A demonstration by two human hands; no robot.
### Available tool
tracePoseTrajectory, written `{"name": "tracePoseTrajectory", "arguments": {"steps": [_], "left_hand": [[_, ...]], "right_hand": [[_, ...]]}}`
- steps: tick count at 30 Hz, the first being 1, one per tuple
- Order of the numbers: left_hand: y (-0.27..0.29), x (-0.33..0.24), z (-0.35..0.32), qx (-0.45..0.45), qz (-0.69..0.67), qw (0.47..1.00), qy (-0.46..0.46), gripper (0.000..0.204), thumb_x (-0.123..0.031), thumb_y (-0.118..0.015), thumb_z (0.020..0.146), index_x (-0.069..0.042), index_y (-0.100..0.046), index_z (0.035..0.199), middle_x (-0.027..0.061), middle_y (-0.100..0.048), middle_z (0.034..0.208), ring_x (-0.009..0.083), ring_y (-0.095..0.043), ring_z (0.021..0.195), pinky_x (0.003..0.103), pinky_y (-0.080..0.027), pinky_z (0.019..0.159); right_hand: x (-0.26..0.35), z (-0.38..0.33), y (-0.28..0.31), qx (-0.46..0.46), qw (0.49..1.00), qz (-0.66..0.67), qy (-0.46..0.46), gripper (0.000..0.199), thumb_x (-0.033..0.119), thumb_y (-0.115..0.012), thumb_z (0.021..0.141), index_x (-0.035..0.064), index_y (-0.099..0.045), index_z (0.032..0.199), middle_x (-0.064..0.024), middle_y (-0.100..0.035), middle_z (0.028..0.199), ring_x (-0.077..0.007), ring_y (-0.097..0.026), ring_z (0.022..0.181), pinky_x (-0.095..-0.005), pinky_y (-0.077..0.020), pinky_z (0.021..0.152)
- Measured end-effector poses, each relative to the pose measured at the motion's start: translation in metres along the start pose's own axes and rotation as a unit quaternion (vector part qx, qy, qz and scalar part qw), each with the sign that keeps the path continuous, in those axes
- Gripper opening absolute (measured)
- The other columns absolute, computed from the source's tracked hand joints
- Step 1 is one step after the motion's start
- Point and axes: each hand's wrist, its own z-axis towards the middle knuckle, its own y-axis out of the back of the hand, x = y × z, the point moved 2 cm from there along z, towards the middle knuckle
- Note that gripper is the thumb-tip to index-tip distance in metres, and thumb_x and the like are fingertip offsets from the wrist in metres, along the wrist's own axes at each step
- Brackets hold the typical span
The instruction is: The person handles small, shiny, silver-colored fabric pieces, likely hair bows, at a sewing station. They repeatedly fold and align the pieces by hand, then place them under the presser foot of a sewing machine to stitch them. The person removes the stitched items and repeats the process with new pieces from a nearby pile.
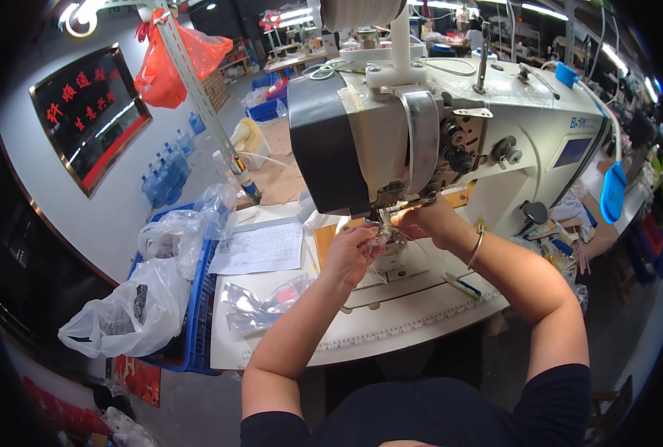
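A white sewing machine [525, 112] with a dark end cover stands over the worktable. My left hand [350, 252] is closed, thumb and fingers pinching a clear, shiny plastic piece [377, 244] just below the needle area. From the other side my right hand [427, 221] reaches in under the machine head, its fingers curled close to the needle. Those fingertips are partly hidden, and what they grip cannot be made out. Left of my left forearm lies a shiny, clear bow-shaped piece [266, 304] on the white tabletop.
A ruler strip [398, 328] runs along the table's front edge. Pens [463, 286] lie right of the needle plate. At left are a printed sheet [258, 247] and a blue crate [199, 328] with plastic bags [149, 302]. Scraps [570, 216] crowd the right side.
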Motion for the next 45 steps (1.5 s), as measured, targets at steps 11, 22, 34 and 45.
{"name": "tracePoseTrajectory", "arguments": {"steps": [11, 22, 34, 45], "left_hand": [[-0.001, -0.014, 0.011, 0.006, 0.096, 0.995, -0.012, 0.006, -0.005, -0.055, 0.08, -0.005, -0.056, 0.086, 0.0055, -0.059, 0.08, 0.015, -0.058, 0.067, 0.021, -0.043, 0.054], [0.004, -0.009, 0.012, -0.002, 0.093, 0.995, -0.048, 0.009, -0.002, -0.055, 0.079, -0.006, -0.054, 0.087, 0.0066, -0.061, 0.078, 0.0164, -0.061, 0.067, 0.026, -0.048, 0.056], [0.003, -0.01, 0.011, -0.017, 0.113, 0.992, -0.059, 0.012, 0.0, -0.055, 0.08, -0.004, -0.049, 0.09, 0.0105, -0.062, 0.082, 0.0196, -0.063, 0.07, 0.029, -0.051, 0.059], [0.005, -0.006, 0.014, -0.022, 0.102, 0.992, -0.07, 0.006, 0.0, -0.054, 0.081, -0.001, -0.053, 0.087, 0.0112, -0.061, 0.082, 0.0184, -0.062, 0.07, 0.028, -0.051, 0.061]], "right_hand": [[-0.017, 0.016, 0.001, -0.069, 0.976, -0.096, 0.181, 0.014, 0.003, -0.067, 0.067, -0.0004, -0.062, 0.08, -0.0049, -0.062, 0.07, -0.0104, -0.057, 0.062, -0.0262, -0.0454, 0.056], [-0.011, 0.008, -0.003, -0.07, 0.966, -0.172, 0.18, 0.016, 0.005, -0.066, 0.07, -0.0009, -0.062, 0.084, -0.005, -0.064, 0.073, -0.0108, -0.059, 0.065, -0.0269, -0.0464, 0.057], [-0.037, 0.017, 0.006, -0.005, 0.99, -0.074, 0.117, 0.019, 0.021, -0.061, 0.074, 0.0024, -0.06, 0.068, 0.0014, -0.054, 0.062, -0.0063, -0.046, 0.055, -0.024, -0.0362, 0.05], [-0.036, 0.019, 0.01, 0.025, 0.996, 0.0, 0.085, 0.014, 0.019, -0.06, 0.073, 0.0078, -0.057, 0.065, 0.0059, -0.048, 0.06, -0.0036, -0.036, 0.051, -0.0211, -0.0261, 0.045]]}}
